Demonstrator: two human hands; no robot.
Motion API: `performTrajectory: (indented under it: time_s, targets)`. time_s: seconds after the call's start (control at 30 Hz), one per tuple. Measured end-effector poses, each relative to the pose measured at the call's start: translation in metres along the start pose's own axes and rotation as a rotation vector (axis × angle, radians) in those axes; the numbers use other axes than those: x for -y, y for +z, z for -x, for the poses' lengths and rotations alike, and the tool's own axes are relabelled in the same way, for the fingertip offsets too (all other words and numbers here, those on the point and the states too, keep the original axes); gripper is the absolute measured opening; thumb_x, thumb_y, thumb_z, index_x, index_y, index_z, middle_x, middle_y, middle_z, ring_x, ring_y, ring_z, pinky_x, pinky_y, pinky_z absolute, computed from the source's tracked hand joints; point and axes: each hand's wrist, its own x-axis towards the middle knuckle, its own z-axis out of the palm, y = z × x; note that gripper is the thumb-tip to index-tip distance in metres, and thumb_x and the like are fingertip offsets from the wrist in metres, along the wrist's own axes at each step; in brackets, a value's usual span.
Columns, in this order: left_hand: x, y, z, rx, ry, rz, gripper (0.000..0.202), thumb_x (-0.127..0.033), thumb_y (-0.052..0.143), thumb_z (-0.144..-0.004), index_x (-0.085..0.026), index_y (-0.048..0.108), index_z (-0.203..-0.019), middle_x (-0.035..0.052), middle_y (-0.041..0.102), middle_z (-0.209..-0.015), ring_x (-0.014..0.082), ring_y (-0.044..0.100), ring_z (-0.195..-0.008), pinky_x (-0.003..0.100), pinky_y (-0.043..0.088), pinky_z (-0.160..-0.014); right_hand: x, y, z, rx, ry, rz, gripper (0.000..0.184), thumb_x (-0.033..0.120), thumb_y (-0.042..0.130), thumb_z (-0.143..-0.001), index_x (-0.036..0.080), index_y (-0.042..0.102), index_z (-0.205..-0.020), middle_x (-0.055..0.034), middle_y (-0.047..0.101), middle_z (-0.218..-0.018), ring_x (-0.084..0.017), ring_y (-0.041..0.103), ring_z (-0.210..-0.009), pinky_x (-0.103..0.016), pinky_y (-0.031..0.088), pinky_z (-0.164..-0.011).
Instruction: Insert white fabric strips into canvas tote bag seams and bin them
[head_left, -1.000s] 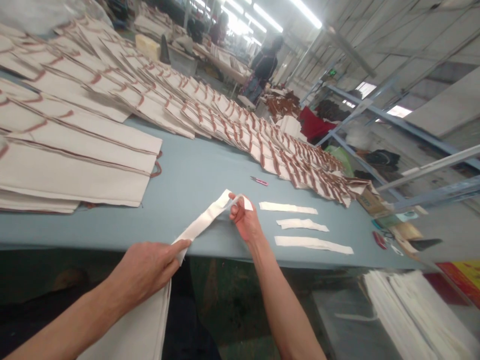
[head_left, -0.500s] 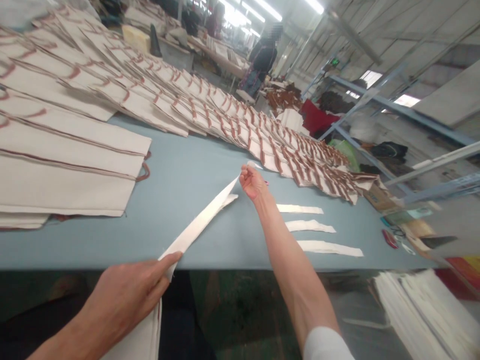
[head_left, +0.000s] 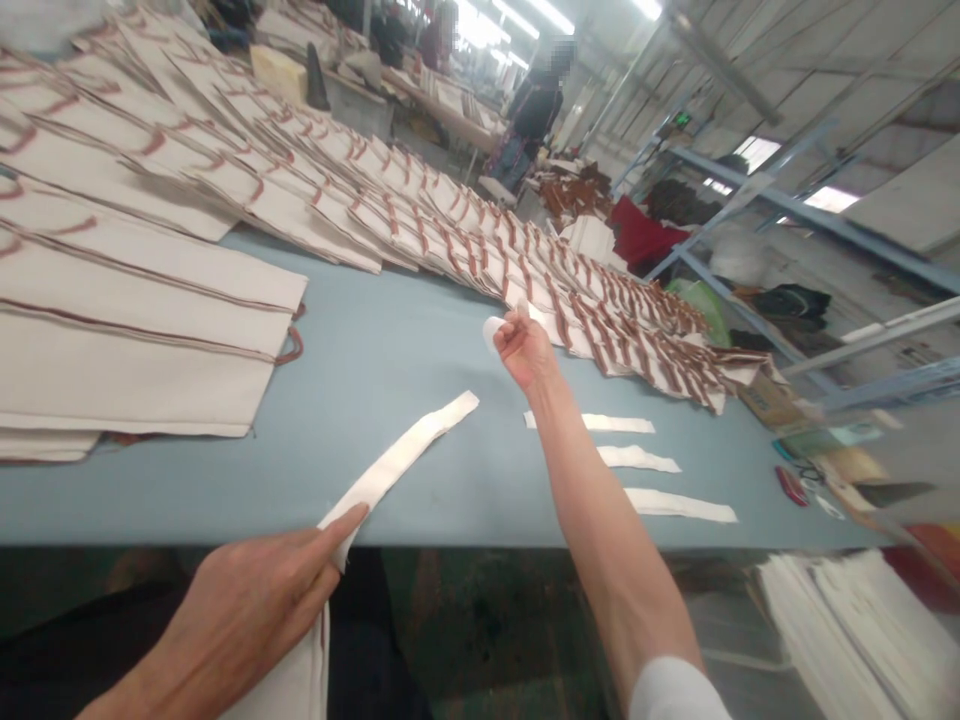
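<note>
My left hand [head_left: 247, 605] pinches the near end of a long cream fabric strip [head_left: 401, 458] at the front edge of the light-blue table [head_left: 390, 350]; the strip lies flat on the table, and more cream cloth hangs below my hand. My right hand [head_left: 523, 347] is raised above the table farther out, fingers closed on a small white piece of fabric [head_left: 493, 328]. Three cut cream strips [head_left: 645, 458] lie in a row just right of my right forearm.
Overlapping cream bags with brown trim [head_left: 465, 235] cover the table's back; a folded stack [head_left: 135, 330] sits left. Red scissors [head_left: 793, 485] and a cardboard box [head_left: 761, 400] lie at the right end. Blue metal shelving [head_left: 795, 230] stands right. A person [head_left: 536, 110] works far behind.
My right hand lifted away from the long strip's far end with a small piece in its fingers. The strip dropped flat on the table. My left hand stayed put.
</note>
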Motion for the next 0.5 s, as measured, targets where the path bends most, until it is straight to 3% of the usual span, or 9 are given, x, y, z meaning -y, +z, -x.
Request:
performTrajectory:
  time_s: [0.07, 0.17, 0.33, 0.5]
  targets:
    - [0.002, 0.002, 0.001, -0.018, 0.058, -0.051, 0.064, -0.023, 0.039, -0.111, -0.029, 0.066, -0.169, 0.0049, 0.084, -0.078, 0.0273, 0.078, -0.065, 0.036, 0.045, -0.061, -0.002, 0.006, 0.03, 0.06, 0.027, 0.021, 0.03, 0.021, 0.077, -0.109, 0.023, 0.057, -0.087, 0.0123, 0.058, -0.068, -0.005, 0.054, -0.051, -0.012, 0.052, -0.05]
    - [0.004, 0.007, 0.008, -0.098, 0.027, 0.017, 0.061, -0.031, 0.036, -0.114, -0.024, 0.063, -0.168, 0.0017, 0.08, -0.072, 0.0258, 0.076, -0.062, 0.036, 0.044, -0.062, -0.007, 0.014, 0.076, 0.148, 0.063, 0.044, 0.028, 0.022, 0.08, -0.106, 0.024, 0.058, -0.089, 0.0134, 0.055, -0.066, -0.006, 0.053, -0.05, -0.013, 0.052, -0.049]
    - [0.006, 0.012, 0.028, -0.148, -0.135, 0.186, 0.048, -0.033, 0.037, -0.113, -0.026, 0.068, -0.148, -0.0031, 0.079, -0.075, 0.0236, 0.08, -0.07, 0.032, 0.047, -0.069, -0.02, 0.025, 0.145, 0.279, 0.125, 0.081, 0.027, 0.027, 0.087, -0.1, 0.025, 0.061, -0.093, 0.0133, 0.051, -0.067, -0.007, 0.053, -0.051, -0.015, 0.054, -0.05]
    - [0.012, 0.002, 0.038, -0.168, -0.216, 0.378, 0.034, -0.04, 0.044, -0.107, -0.027, 0.073, -0.118, 0.0002, 0.077, -0.077, 0.0278, 0.077, -0.071, 0.037, 0.045, -0.072, -0.042, 0.041, 0.193, 0.387, 0.179, 0.104, 0.032, 0.037, 0.091, -0.096, 0.025, 0.061, -0.093, 0.013, 0.047, -0.067, -0.008, 0.052, -0.052, -0.02, 0.059, -0.054]
